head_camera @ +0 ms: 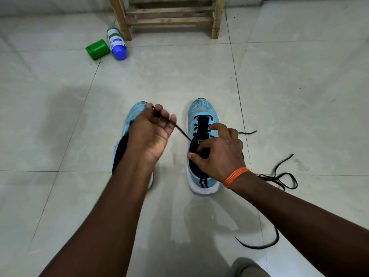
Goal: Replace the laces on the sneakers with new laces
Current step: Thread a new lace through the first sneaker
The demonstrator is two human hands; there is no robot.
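Pale floor tiles are filling my feed. I am counting two light-blue sneakers, a left sneaker and a right sneaker, standing side by side. My left grip, hovering over the left sneaker, is pinching one black lace that is running taut toward 4 o'clock into the right sneaker. My right grip is curling around that sneaker's tongue and collar. One loose lace is lying at 4 o'clock of it. One spray can and one green cap are lying far off at 11 o'clock; both the can's label and the tongue label are showing too small to read.
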